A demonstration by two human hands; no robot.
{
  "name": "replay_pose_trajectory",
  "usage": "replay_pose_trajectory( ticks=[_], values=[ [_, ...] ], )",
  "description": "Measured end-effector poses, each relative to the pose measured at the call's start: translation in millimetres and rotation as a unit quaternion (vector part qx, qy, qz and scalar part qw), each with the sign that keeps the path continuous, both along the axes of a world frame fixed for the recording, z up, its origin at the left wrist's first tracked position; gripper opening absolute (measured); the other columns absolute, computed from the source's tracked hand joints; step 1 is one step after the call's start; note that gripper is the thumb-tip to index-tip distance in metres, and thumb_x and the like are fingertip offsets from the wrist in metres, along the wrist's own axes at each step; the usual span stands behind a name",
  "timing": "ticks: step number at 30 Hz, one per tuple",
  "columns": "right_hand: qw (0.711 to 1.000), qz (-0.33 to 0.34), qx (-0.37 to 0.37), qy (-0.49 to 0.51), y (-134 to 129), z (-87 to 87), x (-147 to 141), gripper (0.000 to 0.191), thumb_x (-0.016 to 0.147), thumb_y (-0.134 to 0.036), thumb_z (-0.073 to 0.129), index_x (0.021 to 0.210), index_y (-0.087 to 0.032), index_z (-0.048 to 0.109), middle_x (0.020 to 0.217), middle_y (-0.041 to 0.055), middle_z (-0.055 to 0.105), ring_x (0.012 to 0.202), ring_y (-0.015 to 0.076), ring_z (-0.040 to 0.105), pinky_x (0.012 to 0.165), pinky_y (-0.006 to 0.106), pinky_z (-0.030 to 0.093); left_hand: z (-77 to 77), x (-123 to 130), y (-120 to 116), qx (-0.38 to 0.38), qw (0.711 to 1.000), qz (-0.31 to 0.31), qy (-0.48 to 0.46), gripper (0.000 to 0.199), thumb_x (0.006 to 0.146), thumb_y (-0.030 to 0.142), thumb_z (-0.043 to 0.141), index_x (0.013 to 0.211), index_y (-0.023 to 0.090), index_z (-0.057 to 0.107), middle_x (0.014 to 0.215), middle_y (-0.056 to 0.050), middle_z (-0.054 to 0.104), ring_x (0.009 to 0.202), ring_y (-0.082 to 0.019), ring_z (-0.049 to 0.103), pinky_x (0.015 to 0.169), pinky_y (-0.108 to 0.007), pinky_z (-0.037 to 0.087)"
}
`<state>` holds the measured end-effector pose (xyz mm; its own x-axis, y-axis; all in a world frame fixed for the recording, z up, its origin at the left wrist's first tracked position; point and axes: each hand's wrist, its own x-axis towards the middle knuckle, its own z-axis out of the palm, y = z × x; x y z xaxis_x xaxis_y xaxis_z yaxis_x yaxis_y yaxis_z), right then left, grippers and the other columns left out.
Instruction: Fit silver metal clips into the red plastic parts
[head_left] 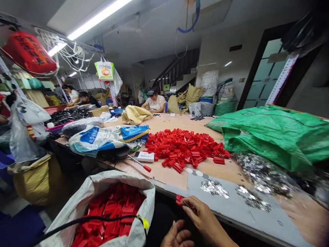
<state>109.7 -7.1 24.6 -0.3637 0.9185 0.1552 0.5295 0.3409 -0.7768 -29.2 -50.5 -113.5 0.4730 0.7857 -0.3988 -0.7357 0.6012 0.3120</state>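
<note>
Near the table's front edge, my right hand pinches a small red plastic piece between thumb and fingers. A thin sliver shows at those fingertips, too small to name. Lower down, my left hand is cut off by the bottom of the view; its fingers curl loosely apart from the thumb, with nothing visible in them. To the left, a white woven sack stands full of red plastic pieces. A heap of similar red pieces lies on the table. Small shiny metal parts lie on a grey sheet.
A red-handled lever and a white box-shaped device sit left of the heap. A green sack and bagged metal parts fill the right side. A black cable crosses the white sack. People sit working farther back.
</note>
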Motion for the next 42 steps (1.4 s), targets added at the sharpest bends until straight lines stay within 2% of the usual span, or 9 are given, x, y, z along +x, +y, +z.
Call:
replay_pose_trajectory(
  ticks=[3,6,13,16,20,24,27,35,42],
  values=[
    [0.999,0.031,-0.038,-0.013,-34.1,-6.0,15.1,0.014,0.086,-0.022,0.049,0.086,-0.023,0.063,0.09,0.002,0.066,0.084,0.0174,0.061,0.075,0.027,0.046,22.2,3.8,-13.4,0.034,0.999,0.019,0.027,0.041,0.076,0.047,0.067,0.108,0.021,0.064,0.099,-0.009,0.07,0.077,-0.019,0.068,0.066,-0.03,0.049],
    [0.997,0.028,-0.066,-0.027,-60.2,-17.3,22.9,0.014,0.081,-0.014,0.05,0.084,-0.022,0.06,0.088,0.0006,0.065,0.082,0.0161,0.06,0.074,0.025,0.044,37.3,5.5,-24.5,0.062,0.996,0.014,0.068,0.037,0.078,0.04,0.068,0.11,0.022,0.063,0.1,-0.009,0.07,0.08,-0.018,0.067,0.07,-0.03,0.05],
    [0.995,0.008,-0.104,-0.009,-79.2,-34.9,33.3,0.024,0.074,-0.01,0.054,0.094,-0.023,0.058,0.089,-0.0015,0.064,0.083,0.0145,0.059,0.071,0.022,0.043,44.7,9.0,-30.8,0.105,0.982,-0.03,0.152,0.025,0.073,0.028,0.075,0.093,0.017,0.065,0.09,-0.007,0.07,0.078,-0.016,0.066,0.075,-0.03,0.05],
    [0.996,-0.022,-0.082,0.014,-69.7,-31.7,50.8,0.018,0.078,-0.015,0.055,0.094,-0.022,0.06,0.092,0.0,0.065,0.082,0.0148,0.06,0.071,0.022,0.044,42.8,11.9,-29.2,0.084,0.984,-0.027,0.153,0.028,0.072,0.031,0.075,0.094,0.018,0.061,0.089,-0.007,0.071,0.077,-0.017,0.066,0.076,-0.033,0.05],
    [0.989,-0.144,-0.016,-0.014,-41.2,-21.3,104.4,0.016,0.087,-0.03,0.049,0.091,-0.021,0.062,0.089,0.0029,0.069,0.084,0.0181,0.063,0.076,0.027,0.046,35.9,14.5,-26.8,0.073,0.985,-0.031,0.155,0.033,0.069,0.028,0.077,0.095,0.02,0.058,0.088,-0.005,0.07,0.074,-0.017,0.065,0.076,-0.036,0.051],
    [0.94,-0.281,0.041,-0.19,-7.8,-6.8,167.8,0.021,0.087,-0.029,0.046,0.095,-0.021,0.064,0.098,0.0064,0.069,0.088,0.022,0.064,0.076,0.031,0.047,27.6,14.2,-25.3,0.074,0.984,-0.034,0.156,0.04,0.066,0.024,0.079,0.1,0.021,0.058,0.089,-0.004,0.068,0.072,-0.015,0.063,0.078,-0.038,0.05],
    [0.913,-0.295,0.036,-0.279,13.4,2.2,192.6,0.02,0.087,-0.025,0.048,0.095,-0.02,0.065,0.1,0.008,0.069,0.089,0.0227,0.064,0.074,0.03,0.046,23.8,13.5,-24.6,0.071,0.985,-0.036,0.155,0.044,0.065,0.024,0.08,0.102,0.022,0.057,0.088,-0.003,0.068,0.072,-0.015,0.063,0.079,-0.039,0.05],
    [0.916,-0.242,0.03,-0.319,52.1,4.5,183.7,0.015,0.083,-0.019,0.056,0.091,-0.021,0.068,0.098,0.0064,0.07,0.091,0.0212,0.062,0.073,0.027,0.041,20.9,11.4,-24.7,0.074,0.985,-0.034,0.153,0.038,0.064,0.019,0.079,0.094,0.021,0.055,0.085,-0.004,0.068,0.08,-0.02,0.066,0.081,-0.042,0.049],
    [0.927,-0.244,0.026,-0.283,59.8,9.7,185.3,0.011,0.081,-0.022,0.055,0.083,-0.021,0.066,0.089,0.0066,0.07,0.081,0.0223,0.062,0.065,0.028,0.038,23.1,8.3,-25.1,0.072,0.986,-0.024,0.147,0.04,0.062,0.017,0.079,0.096,0.021,0.057,0.09,-0.004,0.069,0.085,-0.023,0.068,0.081,-0.041,0.049]
  ],
)
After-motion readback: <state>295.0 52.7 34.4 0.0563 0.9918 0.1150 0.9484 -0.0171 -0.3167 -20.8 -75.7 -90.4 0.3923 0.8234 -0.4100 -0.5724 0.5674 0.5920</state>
